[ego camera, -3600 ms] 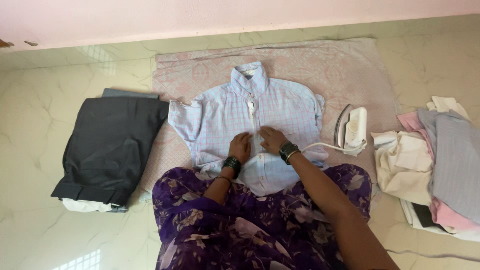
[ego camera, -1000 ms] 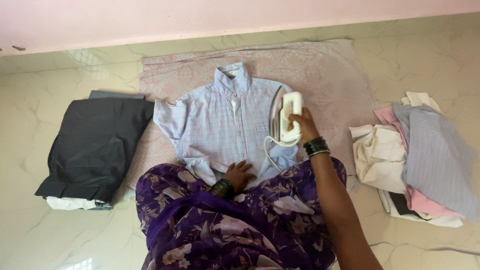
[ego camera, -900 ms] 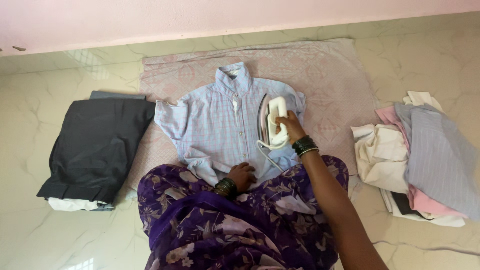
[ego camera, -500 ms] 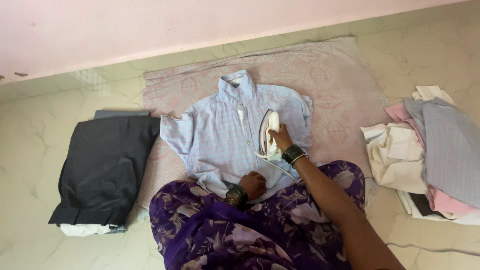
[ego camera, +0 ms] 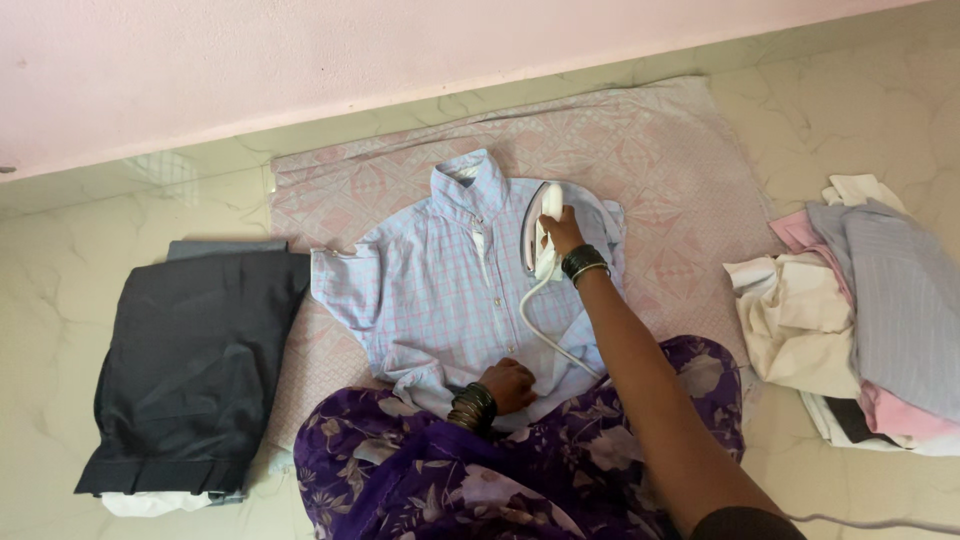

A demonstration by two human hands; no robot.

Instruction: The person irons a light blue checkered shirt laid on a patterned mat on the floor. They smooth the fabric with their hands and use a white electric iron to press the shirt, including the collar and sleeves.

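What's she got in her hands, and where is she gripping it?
The right hand grips a white iron by its handle. The left hand pins the checked shirt at its bottom hem.

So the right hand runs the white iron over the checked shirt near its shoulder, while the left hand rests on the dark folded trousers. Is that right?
Not quite. In the head view the left hand presses the lower hem of the checked shirt, not the dark folded trousers, which lie untouched beside the pink cloth. The rest holds: the right hand grips the white iron near the shirt's shoulder.
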